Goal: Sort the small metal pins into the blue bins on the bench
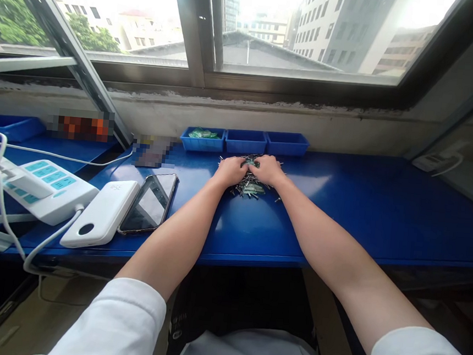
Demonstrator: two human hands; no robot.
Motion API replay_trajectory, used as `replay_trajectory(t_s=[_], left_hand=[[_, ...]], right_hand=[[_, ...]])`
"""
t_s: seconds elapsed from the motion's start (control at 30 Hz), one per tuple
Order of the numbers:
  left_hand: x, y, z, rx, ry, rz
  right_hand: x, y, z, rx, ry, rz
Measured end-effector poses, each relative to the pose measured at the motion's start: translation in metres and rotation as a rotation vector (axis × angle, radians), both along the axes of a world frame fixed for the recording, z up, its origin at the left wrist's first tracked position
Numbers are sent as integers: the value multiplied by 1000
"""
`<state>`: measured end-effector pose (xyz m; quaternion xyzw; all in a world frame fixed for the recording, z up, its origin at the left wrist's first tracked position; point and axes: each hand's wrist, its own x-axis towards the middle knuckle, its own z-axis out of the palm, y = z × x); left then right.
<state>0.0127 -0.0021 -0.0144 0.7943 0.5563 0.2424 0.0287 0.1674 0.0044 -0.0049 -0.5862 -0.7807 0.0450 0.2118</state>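
Observation:
My left hand [232, 171] and my right hand [268, 170] meet over a heap of thin metal pieces [241, 188], which look like screws or rivets. Between the thumbs and fingers of both hands is a small greenish clear plastic bag [251, 161], partly hidden by them. Another greenish bag [254, 188] lies on the near side of the heap. Just behind the hands stand three blue bins in a row. In the left bin [184, 140] are several green-tinted bags [203, 133]; no contents show in the middle bin [245, 149] or the right bin [287, 149].
On the blue tabletop [353, 210], left of my arms, lie a phone [150, 203], a white power bank [101, 213] and a power strip [49, 188] with white cables. A metal post [98, 96] rises at the left. Windows and a sill [243, 96] run behind.

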Motion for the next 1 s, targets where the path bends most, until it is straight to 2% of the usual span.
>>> replay_trajectory(t_s=[0.4, 0.53, 0.63, 0.8, 0.9, 1.0], left_hand=[[0, -5, 6, 4, -133, -44], [0, -4, 6, 79, -198, -105], [3, -5, 9, 138, -259, -95], [6, -8, 16, 94, -474, -58], [5, -6, 17, 69, -617, -61], [3, -2, 17, 10, -843, -87]], right_hand=[[2, 0, -2, 58, 202, 49], [3, -3, 2, 94, 278, 30], [3, -7, 7, 138, 374, 30], [2, -13, 10, 201, 548, 169], [2, -12, 8, 167, 604, 254], [2, -6, 6, 99, 665, 276]])
